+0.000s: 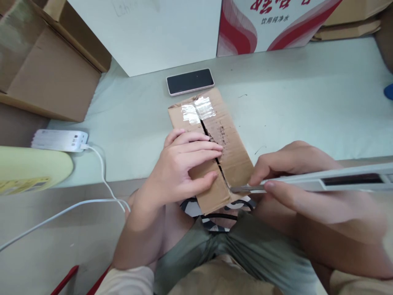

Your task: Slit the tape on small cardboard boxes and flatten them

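Pale tabletop point(301, 90) bears a cardboard box point(235, 153), left hand point(184, 159) spread across it, right hand point(299, 159) gripping a utility knife point(307, 183)

The box point(235, 151) is showing matt, scuffed cardboard, while the tape point(204, 107) is gleaming like glossy plastic. The phone point(190, 82) is showing smooth, dark glass. The knife point(307, 184) is looking like smooth plastic, its blade point(242, 189) like metal. The shorts point(260, 246) are showing matt cloth.

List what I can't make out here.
Inside of the box: head view, hidden by its flaps and the left hand.
Marks on the box: head view, too small and blurred.
Rear end of the cutter: head view, cut off by right edge.
Blue object: head view, same edge; unidentifiable.
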Tool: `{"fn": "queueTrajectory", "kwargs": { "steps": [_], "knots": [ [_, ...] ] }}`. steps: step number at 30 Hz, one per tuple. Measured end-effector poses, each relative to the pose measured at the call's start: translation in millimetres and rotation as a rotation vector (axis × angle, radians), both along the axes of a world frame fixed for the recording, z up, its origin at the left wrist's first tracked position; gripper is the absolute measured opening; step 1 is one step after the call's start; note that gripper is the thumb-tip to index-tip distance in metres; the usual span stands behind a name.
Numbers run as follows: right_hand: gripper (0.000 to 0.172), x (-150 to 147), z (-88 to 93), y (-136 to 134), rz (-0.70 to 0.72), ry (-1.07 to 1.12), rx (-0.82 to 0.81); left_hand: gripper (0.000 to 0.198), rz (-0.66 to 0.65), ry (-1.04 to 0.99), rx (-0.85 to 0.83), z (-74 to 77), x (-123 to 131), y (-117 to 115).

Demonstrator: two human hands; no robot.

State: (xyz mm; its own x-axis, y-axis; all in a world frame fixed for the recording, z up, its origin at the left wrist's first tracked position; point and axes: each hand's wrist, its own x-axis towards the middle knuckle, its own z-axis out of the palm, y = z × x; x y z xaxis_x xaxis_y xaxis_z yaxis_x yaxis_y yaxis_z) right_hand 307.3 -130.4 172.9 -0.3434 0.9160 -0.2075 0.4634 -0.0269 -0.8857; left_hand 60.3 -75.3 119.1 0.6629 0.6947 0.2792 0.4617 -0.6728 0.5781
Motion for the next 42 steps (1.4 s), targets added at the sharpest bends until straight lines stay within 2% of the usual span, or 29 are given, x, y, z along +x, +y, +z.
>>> {"fn": "queueTrajectory", "kwargs": {
  "steps": [5,12,16,19,20,22,24,26,29,34,39,42],
  "knots": [
    [0.024,2,-0.8,7,0.083,0.058,-0.026,0.023,-0.014,-0.036,0.028,-1.3,0,1],
    [0.022,1,-0.5,4,0.071,0.059,-0.039,0.023,-0.004,-0.015,0.029,-1.5,-1,0],
    [0.021,9,-5.7,1,-0.201,0.18,0.03,0.026,0.002,-0.034,0.029,-2.7,-1,1],
    [0.015,21,-28.5,19,-0.394,0.286,0.165,0.046,-0.012,-0.121,0.037,-7.5,-1,2],
    [0.014,25,-39.6,28,-0.487,0.21,0.247,0.054,-0.011,-0.15,0.05,-9.9,-1,3],
    [0.017,31,-63.8,48,-0.637,-0.109,0.403,0.064,0.001,-0.18,0.086,-14.6,-1,4],
    [0.026,37,-86.4,64,-0.587,-0.456,0.429,0.067,0.013,-0.175,0.12,-18.1,-2,4],
    [0.033,43,-103.5,73,-0.478,-0.695,0.353,0.068,0.021,-0.156,0.139,-19.6,-3,3],
    [0.045,50,-117.1,79,-0.426,-0.813,0.236,0.066,0.039,-0.159,0.169,-19.3,-5,2],
    [0.053,48,-116.2,79,-0.427,-0.73,0.235,0.061,0.072,-0.192,0.226,-19.6,-8,3],
    [0.044,32,-101.1,73,-0.464,-0.538,0.355,0.054,0.055,-0.213,0.253,-20.7,-9,3],
    [0.038,23,-94.7,69,-0.478,-0.407,0.408,0.049,0.062,-0.313,0.312,-20.6,-9,2]
  ]
}}
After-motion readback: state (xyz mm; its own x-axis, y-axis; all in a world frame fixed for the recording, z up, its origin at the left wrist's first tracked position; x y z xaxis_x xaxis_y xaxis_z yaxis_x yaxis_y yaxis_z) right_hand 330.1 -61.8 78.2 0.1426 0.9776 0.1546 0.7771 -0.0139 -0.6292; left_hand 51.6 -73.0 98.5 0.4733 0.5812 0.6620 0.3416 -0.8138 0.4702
